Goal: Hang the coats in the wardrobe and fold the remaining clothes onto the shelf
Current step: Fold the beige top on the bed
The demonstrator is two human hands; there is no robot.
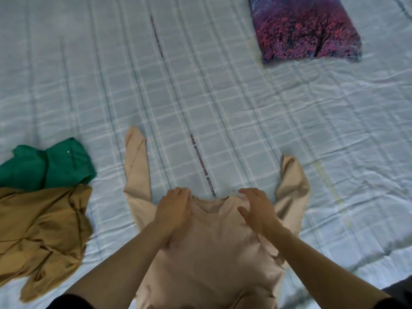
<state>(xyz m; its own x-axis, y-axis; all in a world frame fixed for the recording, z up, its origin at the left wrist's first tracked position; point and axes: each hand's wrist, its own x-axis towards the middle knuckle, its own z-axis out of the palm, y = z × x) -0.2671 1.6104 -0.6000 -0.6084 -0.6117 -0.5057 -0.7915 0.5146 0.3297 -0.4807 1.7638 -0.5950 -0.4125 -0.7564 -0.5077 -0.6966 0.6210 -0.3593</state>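
Observation:
A pale pink long-sleeved top (211, 246) lies spread flat on the bed, neckline away from me, its sleeves reaching up on both sides. My left hand (175, 209) rests flat on the left shoulder of the top, fingers straight. At the right shoulder, my right hand (256, 208) hovers with spread, relaxed fingers just over or touching the cloth. Neither hand grips anything.
The bed is covered by a light blue checked quilt (200, 85). A crumpled tan garment (42, 233) and a green garment (53, 163) lie at the left. A purple-red patterned pillow (305, 30) sits at the far right.

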